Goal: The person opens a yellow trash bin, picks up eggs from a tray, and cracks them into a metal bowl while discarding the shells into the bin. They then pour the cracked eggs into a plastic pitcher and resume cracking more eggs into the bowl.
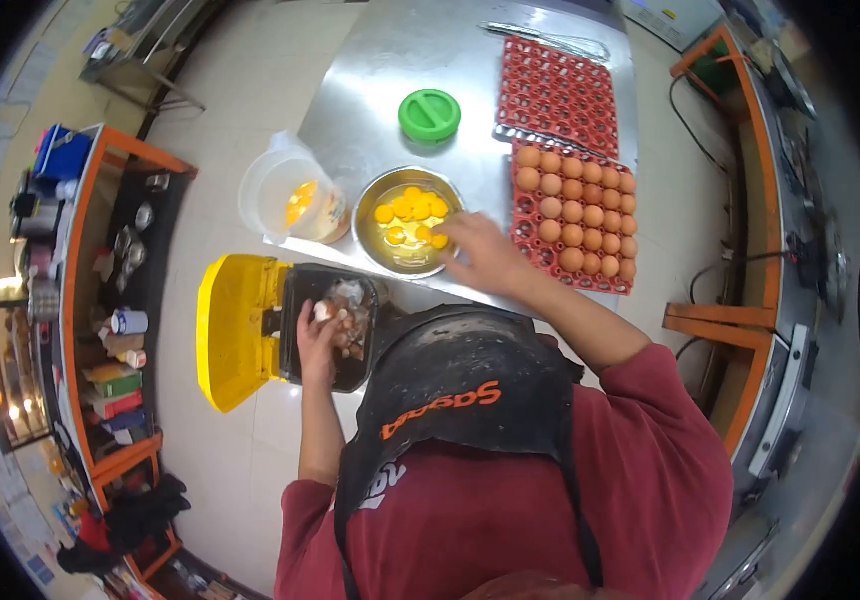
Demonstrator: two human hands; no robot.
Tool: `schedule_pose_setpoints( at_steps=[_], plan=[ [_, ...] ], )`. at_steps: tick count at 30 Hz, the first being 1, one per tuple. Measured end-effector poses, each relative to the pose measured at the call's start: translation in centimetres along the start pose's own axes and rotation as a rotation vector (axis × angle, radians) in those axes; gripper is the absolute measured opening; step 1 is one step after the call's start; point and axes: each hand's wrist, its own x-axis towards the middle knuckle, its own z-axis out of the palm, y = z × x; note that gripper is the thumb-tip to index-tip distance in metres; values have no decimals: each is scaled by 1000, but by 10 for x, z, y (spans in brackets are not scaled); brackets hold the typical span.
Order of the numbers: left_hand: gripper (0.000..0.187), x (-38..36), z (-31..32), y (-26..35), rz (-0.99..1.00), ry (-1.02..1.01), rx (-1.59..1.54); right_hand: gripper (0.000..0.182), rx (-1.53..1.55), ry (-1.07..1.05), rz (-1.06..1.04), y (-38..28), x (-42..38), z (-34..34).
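A steel bowl (362,240) on the front edge of the table holds several egg yolks (412,205) in clear white. My right hand (490,255) is at the bowl's right rim, fingers and thumb apart, with no object visible in it. My left hand (316,345) is over a black bin (350,375) with a yellow lid (233,330) swung open. A pale eggshell (325,311) shows between its thumb and fingers. Beneath lie broken shells and clear plastic. A red egg tray (524,232) with many brown eggs (572,212) stands right of the bowl.
Left of the bowl, a translucent plastic jug (268,200) contains some yolk. Behind it sits a green lid (430,117). Stacked red trays (557,95) and a whisk (550,40) lie at the table's far right. Orange-framed shelves (100,300) stand at the left.
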Motion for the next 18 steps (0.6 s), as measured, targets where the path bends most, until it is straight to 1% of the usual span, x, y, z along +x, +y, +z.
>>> schedule_pose_setpoints(
  at_steps=[1, 2, 4, 5, 7, 9, 10, 12, 13, 16, 18],
  plan=[
    [100, -3, -6, -4, -51, 55, 133, 37, -120, 57, 59, 15, -11, -17],
    [112, 21, -46, -51, -21, 34, 449, 36, -238, 111, 115, 30, -24, -35],
    [93, 19, -47, -74, -44, 338, 1189, 27, -452, 139, 199, 46, -43, -70],
    [81, 19, -42, -67, -59, 211, 1146, 28, -507, 90, 221, 54, -56, -80],
    [60, 14, -23, -28, -88, -40, 1056, 31, -613, -7, 267, 66, -76, -90],
    [45, 7, 19, 21, -144, -296, 1091, 30, -685, 26, 205, 84, -86, -76],
    [41, 2, 46, 48, -173, -423, 1103, 29, -722, 42, 172, 93, -89, -71],
    [39, -14, 104, 97, -7, -560, 1175, 27, -642, 39, 224, 100, -83, -68],
    [38, -13, 128, 110, 107, -611, 1139, 26, -600, 42, 252, 101, -79, -66],
    [34, 16, 203, 115, 453, -717, 1063, 25, -552, 26, 262, 105, -78, -72],
    [33, 31, 257, 113, 680, -728, 1086, 32, -461, 119, 237, 90, -85, -88]
  ],
)
